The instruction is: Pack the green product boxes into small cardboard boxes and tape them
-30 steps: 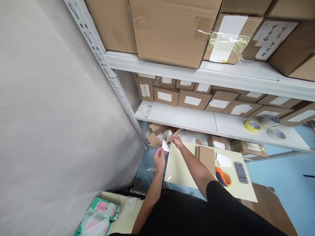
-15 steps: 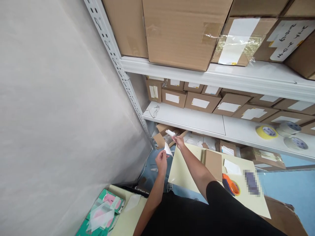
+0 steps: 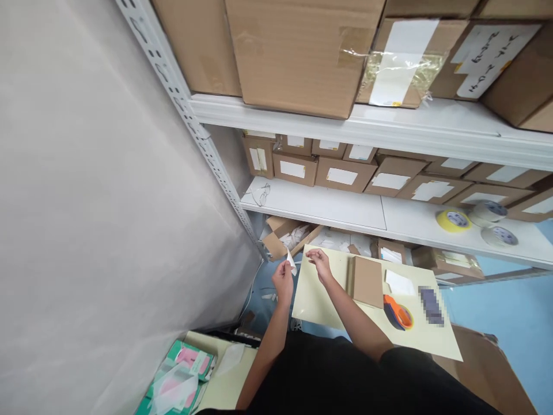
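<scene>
Left hand [image 3: 283, 280] still pinches white paper [image 3: 291, 261] just off the table's [image 3: 317, 297] left edge. Right hand [image 3: 319, 265], gripping a white scrap at the open box [image 3: 275, 246] half a second earlier, is now released, loosely curled over the table.

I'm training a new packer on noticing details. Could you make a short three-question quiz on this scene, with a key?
1. True or false: the left hand is holding a white slip.

2. What colour is the leftmost tape roll on the white shelf?
A) Green
B) Yellow
C) Red

3. What lies at the left end of that shelf, near the perforated upright?

Key:
1. True; the slip is pinched in the fingers.
2. B, yellow.
3. A pair of glasses.
</scene>
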A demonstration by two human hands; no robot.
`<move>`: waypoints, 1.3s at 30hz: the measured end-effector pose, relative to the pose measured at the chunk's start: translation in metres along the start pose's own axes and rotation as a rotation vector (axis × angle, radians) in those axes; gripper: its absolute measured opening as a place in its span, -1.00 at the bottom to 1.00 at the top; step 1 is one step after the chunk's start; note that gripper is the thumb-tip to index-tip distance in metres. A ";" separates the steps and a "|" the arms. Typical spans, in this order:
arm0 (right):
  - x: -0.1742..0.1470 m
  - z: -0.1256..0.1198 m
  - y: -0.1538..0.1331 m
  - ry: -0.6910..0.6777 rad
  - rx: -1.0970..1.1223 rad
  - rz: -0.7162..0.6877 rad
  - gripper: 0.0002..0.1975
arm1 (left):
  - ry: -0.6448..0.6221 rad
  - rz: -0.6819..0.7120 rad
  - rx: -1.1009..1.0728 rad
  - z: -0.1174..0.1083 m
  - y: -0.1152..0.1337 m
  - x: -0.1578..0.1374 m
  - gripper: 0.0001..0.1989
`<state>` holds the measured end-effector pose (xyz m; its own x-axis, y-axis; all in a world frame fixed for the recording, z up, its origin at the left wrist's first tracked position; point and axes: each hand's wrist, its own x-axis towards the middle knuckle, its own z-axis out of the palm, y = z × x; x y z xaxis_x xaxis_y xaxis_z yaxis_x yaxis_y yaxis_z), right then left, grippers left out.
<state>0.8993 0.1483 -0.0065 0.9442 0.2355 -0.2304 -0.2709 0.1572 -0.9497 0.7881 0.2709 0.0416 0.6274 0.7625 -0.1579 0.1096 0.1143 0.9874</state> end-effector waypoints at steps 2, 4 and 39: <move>-0.031 -0.022 -0.004 -0.092 -0.121 -0.068 -0.74 | -0.052 0.005 0.039 0.016 -0.002 -0.002 -0.64; -0.056 -0.040 -0.009 -0.143 -0.234 -0.091 -0.56 | -0.116 -0.011 0.073 0.037 -0.003 -0.008 -0.64; -0.063 -0.325 -0.009 0.291 0.082 0.435 -0.69 | -0.511 -0.028 0.450 0.267 -0.068 -0.160 -0.72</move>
<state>0.9036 -0.1791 -0.0521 0.7512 0.0220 -0.6597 -0.6519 0.1815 -0.7362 0.8864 -0.0286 -0.0037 0.8930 0.3540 -0.2780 0.3715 -0.2309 0.8992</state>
